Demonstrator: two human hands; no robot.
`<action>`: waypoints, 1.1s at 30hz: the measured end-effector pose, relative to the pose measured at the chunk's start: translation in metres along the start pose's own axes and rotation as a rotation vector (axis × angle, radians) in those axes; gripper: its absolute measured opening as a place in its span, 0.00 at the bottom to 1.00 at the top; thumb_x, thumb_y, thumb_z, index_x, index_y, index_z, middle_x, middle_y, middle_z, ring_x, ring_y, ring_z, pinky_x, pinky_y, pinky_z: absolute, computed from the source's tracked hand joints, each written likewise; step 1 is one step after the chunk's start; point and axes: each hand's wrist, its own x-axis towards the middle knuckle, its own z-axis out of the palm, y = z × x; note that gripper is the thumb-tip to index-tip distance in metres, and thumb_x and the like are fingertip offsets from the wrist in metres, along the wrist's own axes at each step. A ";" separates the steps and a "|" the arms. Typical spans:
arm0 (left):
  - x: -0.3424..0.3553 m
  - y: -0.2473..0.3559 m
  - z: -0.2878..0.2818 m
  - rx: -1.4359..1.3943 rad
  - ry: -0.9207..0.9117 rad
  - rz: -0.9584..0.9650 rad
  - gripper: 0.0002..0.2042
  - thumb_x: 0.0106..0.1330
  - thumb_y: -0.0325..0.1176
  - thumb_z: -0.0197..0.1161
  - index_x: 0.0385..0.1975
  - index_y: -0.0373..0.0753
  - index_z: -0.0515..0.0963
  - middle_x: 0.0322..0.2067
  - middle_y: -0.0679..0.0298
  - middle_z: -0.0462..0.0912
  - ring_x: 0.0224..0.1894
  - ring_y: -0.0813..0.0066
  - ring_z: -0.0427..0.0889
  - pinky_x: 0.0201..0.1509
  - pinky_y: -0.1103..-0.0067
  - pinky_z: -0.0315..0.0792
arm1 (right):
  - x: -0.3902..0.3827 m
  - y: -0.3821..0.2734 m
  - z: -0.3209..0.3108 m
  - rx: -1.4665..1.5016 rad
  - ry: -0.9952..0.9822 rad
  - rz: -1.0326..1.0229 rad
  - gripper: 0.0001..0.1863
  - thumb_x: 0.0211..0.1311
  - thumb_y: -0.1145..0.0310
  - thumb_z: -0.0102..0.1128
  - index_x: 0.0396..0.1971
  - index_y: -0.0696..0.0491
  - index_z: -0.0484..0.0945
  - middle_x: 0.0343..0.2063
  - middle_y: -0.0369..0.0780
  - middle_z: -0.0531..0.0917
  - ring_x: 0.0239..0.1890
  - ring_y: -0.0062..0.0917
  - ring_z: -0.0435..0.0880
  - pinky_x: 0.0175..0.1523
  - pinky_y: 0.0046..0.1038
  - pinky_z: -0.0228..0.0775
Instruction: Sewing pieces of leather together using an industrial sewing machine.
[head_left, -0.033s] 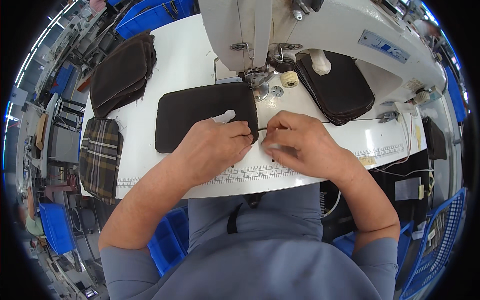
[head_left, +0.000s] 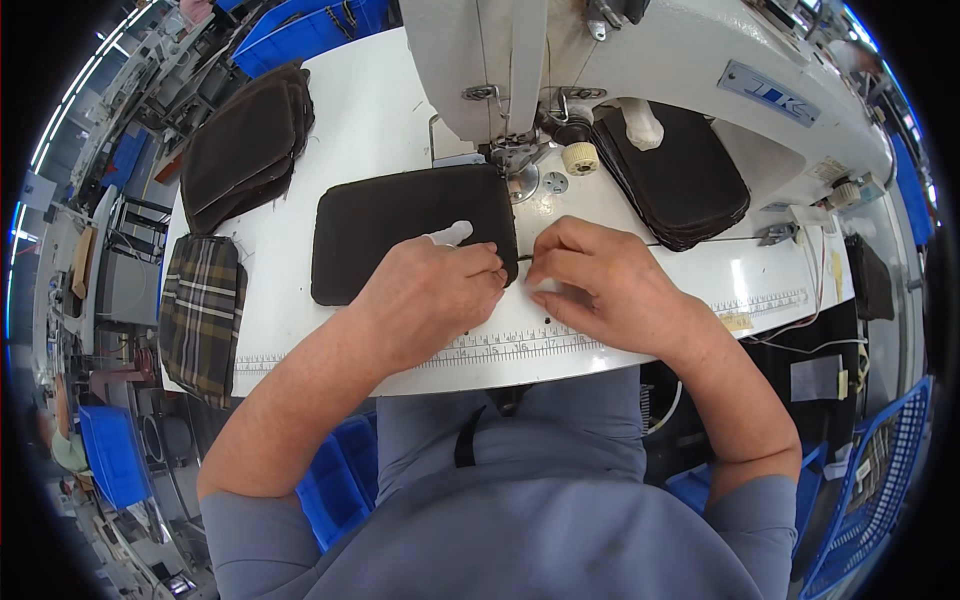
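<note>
A dark brown rounded panel (head_left: 380, 210) lies flat beside the sewing machine's needle and presser foot (head_left: 512, 160). My left hand (head_left: 430, 300) is closed on its lower right corner, fingers curled and pinched, the index finger in a white cover pointing up across the panel. My right hand (head_left: 600, 285) is just right of that corner, fingers bent with gaps between them and nothing visible held. A stack of dark panels (head_left: 245, 140) lies at the back left, another (head_left: 690, 165) under the machine arm at right. Plaid cloth pieces (head_left: 200, 315) lie at the left edge.
The white table (head_left: 340, 110) carries a printed ruler along its front edge. Blue bins (head_left: 300, 30) stand behind, left and below. A blue basket (head_left: 855, 495) is at lower right. Cables hang at right. Parts of other people (head_left: 65, 445) show at the picture's edges.
My right hand's fingers have shifted very slightly upward. The panel and my left hand are nearly unchanged.
</note>
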 end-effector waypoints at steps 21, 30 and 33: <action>-0.016 -0.014 -0.010 -0.134 -0.113 -0.006 0.25 0.60 0.16 0.62 0.59 0.40 0.83 0.62 0.62 0.84 0.67 0.65 0.80 0.60 0.68 0.81 | 0.016 0.008 0.024 -0.374 0.227 -0.285 0.05 0.45 0.70 0.69 0.24 0.49 0.80 0.23 0.32 0.78 0.28 0.26 0.80 0.31 0.31 0.70; -0.009 -0.032 -0.006 -0.142 -0.099 0.011 0.27 0.60 0.14 0.57 0.60 0.41 0.84 0.63 0.61 0.83 0.69 0.64 0.78 0.70 0.67 0.76 | 0.021 0.007 0.007 -0.298 0.142 -0.190 0.05 0.57 0.70 0.69 0.32 0.53 0.87 0.32 0.34 0.87 0.32 0.29 0.87 0.36 0.34 0.76; -0.002 -0.041 -0.005 -0.117 -0.085 0.006 0.26 0.59 0.15 0.58 0.58 0.41 0.85 0.62 0.60 0.84 0.69 0.63 0.78 0.70 0.68 0.76 | 0.028 0.011 0.005 -0.291 0.129 -0.167 0.06 0.57 0.70 0.69 0.34 0.54 0.88 0.34 0.35 0.89 0.34 0.31 0.88 0.37 0.35 0.78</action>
